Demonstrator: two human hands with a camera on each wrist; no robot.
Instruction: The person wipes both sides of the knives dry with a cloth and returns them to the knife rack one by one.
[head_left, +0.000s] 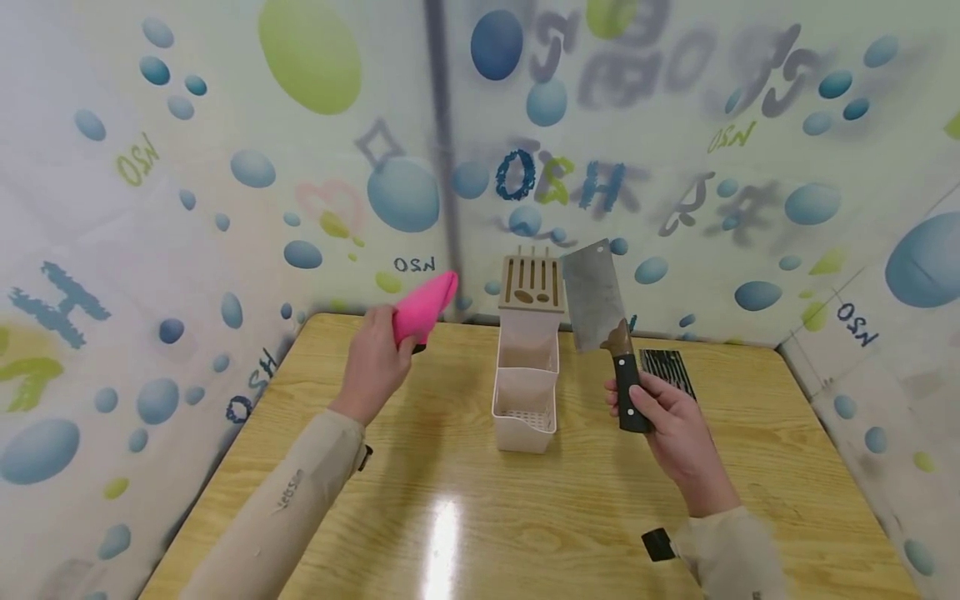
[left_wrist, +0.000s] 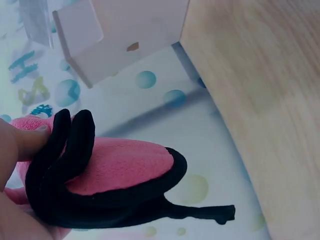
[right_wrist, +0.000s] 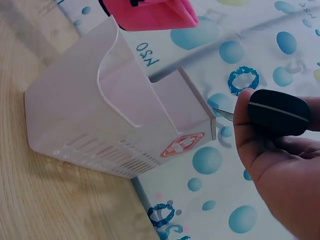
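My left hand (head_left: 375, 362) grips a folded pink cloth (head_left: 423, 310) above the table's back left part. In the left wrist view, black trim (left_wrist: 125, 202) edges this fuzzy cloth, and a short black strip sticks out from it. My right hand (head_left: 678, 429) holds a cleaver (head_left: 592, 296) by its black riveted handle, blade pointing up. Between the hands stands a pale plastic knife holder (head_left: 525, 437) with a slotted wood-coloured top (head_left: 532, 287) and two open compartments in front. The blade's left edge comes close beside that top. In the right wrist view, the handle's butt (right_wrist: 280, 112) faces the camera.
A black striped flat piece (head_left: 667, 372) lies on the wooden table (head_left: 450, 467), behind my right hand. Patterned curtain-like walls (head_left: 405, 196) enclose the table at the back and both sides. Light glares off the table's front middle.
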